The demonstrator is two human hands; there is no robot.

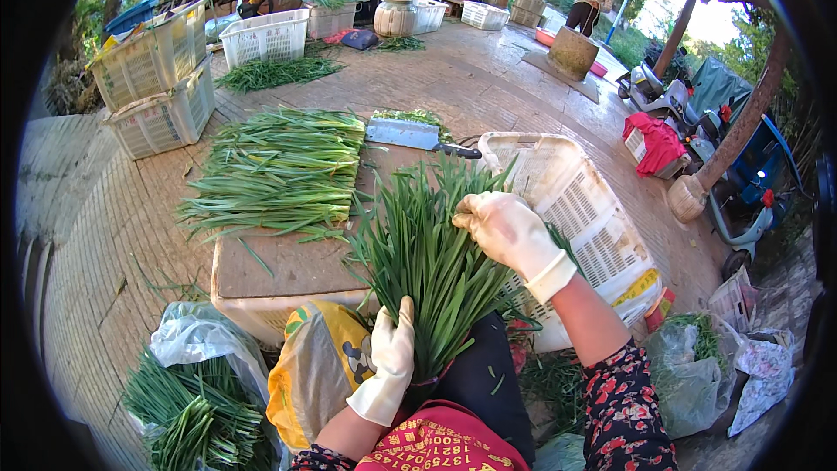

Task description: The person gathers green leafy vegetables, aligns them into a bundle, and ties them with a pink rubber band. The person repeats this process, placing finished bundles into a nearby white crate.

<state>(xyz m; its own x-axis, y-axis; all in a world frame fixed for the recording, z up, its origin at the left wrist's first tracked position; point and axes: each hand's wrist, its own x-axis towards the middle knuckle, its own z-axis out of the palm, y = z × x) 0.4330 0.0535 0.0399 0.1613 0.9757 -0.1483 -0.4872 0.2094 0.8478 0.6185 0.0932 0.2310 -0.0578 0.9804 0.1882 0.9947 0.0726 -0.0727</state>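
Observation:
A loose bundle of garlic chives point(425, 261) stands upright at my lap, with its leaf tips fanned away from me. My left hand point(394, 347), in a pale rubber glove, supports the bundle low on its left side. My right hand point(507, 229), gloved the same way, has its fingers curled together on leaves at the bundle's upper right. Trimmed chives point(281, 170) lie in neat rows on a board point(281, 268) that rests on a white crate. Behind the bundle, a cleaver point(405, 133) with a black handle lies flat at the board's far edge.
A white plastic crate point(588, 229) tilts at my right. Bagged chives point(196, 405) sit at lower left beside a yellow bag point(320, 366). Stacked crates point(157, 85) stand at far left. Several people work farther back. Parked scooters point(660, 88) and a wooden post point(745, 111) are at right.

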